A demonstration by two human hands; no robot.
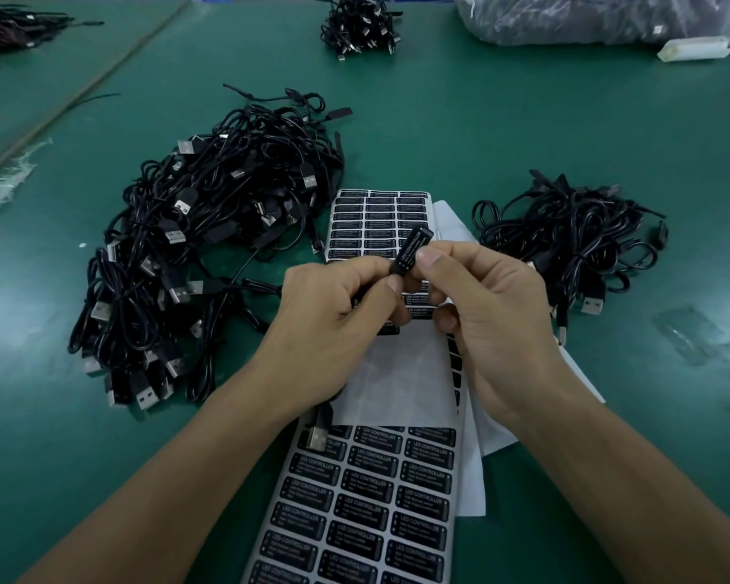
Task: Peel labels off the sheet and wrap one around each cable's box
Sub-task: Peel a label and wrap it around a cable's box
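Both hands up over the label sheet (pixel 367 499), mid surface (pixel 523 120). Left hand (pixel 334 314) & right hand (pixel 489 314) pinch one small black cable box (pixel 409 248) w/ a label on it, tilted, fingertips on it. Big cable pile (pixel 211 229) left, smaller pile (pixel 574 233) right
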